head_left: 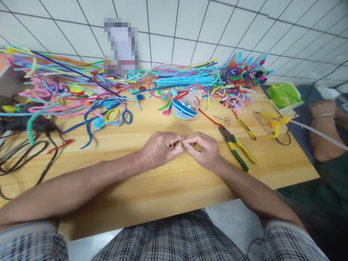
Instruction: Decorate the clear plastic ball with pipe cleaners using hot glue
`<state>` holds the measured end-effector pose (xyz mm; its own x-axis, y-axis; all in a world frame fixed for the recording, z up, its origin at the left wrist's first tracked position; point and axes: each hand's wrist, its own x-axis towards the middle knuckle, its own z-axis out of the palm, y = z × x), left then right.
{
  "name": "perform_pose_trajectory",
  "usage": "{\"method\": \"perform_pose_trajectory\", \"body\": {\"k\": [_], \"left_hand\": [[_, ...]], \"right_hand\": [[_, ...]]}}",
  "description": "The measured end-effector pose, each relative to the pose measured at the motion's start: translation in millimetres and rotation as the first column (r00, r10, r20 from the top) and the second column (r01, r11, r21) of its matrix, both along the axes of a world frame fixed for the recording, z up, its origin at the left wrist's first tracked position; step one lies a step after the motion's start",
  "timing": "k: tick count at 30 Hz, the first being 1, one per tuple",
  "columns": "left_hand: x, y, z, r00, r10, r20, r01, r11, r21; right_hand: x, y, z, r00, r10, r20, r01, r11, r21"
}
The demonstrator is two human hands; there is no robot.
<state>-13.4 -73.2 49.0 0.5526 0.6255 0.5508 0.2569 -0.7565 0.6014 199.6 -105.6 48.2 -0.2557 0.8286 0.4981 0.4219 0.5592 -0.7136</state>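
My left hand (163, 146) and my right hand (202, 148) meet fingertip to fingertip above the middle of the wooden table. Both are closed in a pinch, and whatever lies between the fingertips is too small or hidden to make out. Just beyond them rests a clear ball (186, 105) partly wrapped in blue, pink and red pipe cleaners. A red pipe cleaner (208, 117) runs from beside the ball toward the jaws of the pliers (233, 145), which lie with yellow-green handles spread, right of my right hand. Small scissors (223, 119) lie behind the pliers.
Pipe cleaners (187, 78) in many colours pile along the tiled wall. Two decorated balls (239, 72) stand at the back right. A yellow utility knife (246, 127) and yellow glue gun (274, 123) lie to the right, near another person's arm (324, 134). Black cables (24, 152) coil at left.
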Motion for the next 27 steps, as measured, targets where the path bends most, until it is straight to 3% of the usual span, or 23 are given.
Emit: {"method": "perform_pose_trajectory", "body": {"k": [4, 8, 13, 18, 27], "left_hand": [[3, -5, 2.0, 0.995, 0.07, 0.072, -0.054, 0.978, -0.199], [5, -4, -0.6, 0.99, 0.1, 0.095, -0.066, 0.948, -0.311], [6, -2, -5.0, 0.995, 0.073, 0.064, -0.057, 0.973, -0.224], [6, -3, -8.3, 0.996, 0.054, 0.071, -0.043, 0.989, -0.141], [5, 0, -9.2, 0.997, 0.017, 0.076, -0.006, 0.99, -0.144]], "right_hand": [[-8, -4, -6.1, 0.991, -0.051, -0.126, 0.043, 0.997, -0.068], [-9, -3, -10.9, 0.948, -0.128, -0.292, 0.049, 0.963, -0.265], [-8, 7, -14.1, 0.848, -0.141, -0.511, -0.123, 0.885, -0.448], [-10, 10, -14.4, 0.804, -0.197, -0.561, -0.18, 0.819, -0.545], [-11, 10, -16.8, 0.809, -0.209, -0.549, -0.153, 0.828, -0.54]]}}
